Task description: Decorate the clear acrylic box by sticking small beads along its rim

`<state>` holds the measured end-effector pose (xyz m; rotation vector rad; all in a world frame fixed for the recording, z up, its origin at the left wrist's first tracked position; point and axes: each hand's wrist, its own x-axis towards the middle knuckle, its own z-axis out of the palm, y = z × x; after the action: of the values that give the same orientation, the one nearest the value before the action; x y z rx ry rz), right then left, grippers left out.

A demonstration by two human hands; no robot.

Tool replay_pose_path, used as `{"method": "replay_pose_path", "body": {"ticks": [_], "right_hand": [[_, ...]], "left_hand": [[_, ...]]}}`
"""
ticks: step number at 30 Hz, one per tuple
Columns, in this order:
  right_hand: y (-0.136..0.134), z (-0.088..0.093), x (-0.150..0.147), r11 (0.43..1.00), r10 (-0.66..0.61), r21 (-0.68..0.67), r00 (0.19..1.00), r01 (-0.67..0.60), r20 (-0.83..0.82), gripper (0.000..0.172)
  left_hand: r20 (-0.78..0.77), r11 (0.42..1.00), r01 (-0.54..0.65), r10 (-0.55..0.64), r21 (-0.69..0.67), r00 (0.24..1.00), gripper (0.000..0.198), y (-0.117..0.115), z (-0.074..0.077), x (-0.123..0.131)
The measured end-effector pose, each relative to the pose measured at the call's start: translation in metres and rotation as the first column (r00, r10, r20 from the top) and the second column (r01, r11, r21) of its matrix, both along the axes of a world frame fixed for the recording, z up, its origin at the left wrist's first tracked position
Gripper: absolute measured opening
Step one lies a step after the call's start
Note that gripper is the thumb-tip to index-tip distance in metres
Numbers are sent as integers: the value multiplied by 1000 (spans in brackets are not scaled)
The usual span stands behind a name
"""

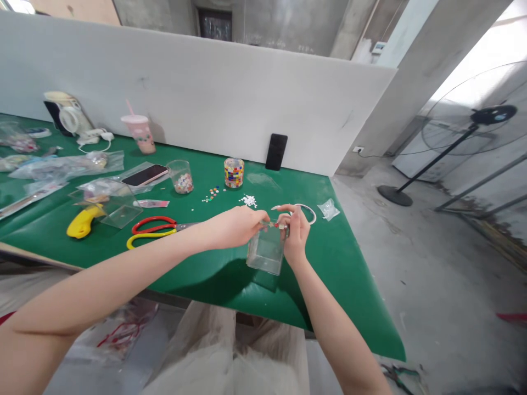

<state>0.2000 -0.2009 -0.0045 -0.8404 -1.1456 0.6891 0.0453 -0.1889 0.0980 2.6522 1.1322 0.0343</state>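
A clear rectangular plastic box [265,253] is held above the table's front part, between both hands. My left hand [242,226] pinches at its upper left edge, fingers closed. Around the box's right side curls my right hand [295,233], with its index finger bent over the top. A few small red and pale tiles [276,224] show along the upper edge between the fingertips. Just beyond the hands lies a pile of small white tiles [248,201]. Farther back stands a round glass covered in coloured mosaic tiles [234,174].
Scissors [154,225] with red and yellow handles lie left, near a yellow tool [84,221] and a clear box [123,211]. A cup of tiles [182,178], phone [145,175] and pink tumbler [140,133] stand behind. A white ring [312,211] lies right.
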Motion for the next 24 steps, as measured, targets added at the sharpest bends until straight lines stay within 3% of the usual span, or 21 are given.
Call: {"method": "replay_pose_path", "body": {"ticks": [7, 24], "right_hand": [[0, 1, -1, 1000, 10, 5, 1000, -10, -7, 47], [1, -1, 2, 1000, -25, -12, 1000, 25, -14, 48]], "left_hand": [[-73, 1000, 11, -9, 19, 997, 26, -2, 7, 3], [-93, 989, 22, -8, 143, 996, 21, -5, -8, 8]]}}
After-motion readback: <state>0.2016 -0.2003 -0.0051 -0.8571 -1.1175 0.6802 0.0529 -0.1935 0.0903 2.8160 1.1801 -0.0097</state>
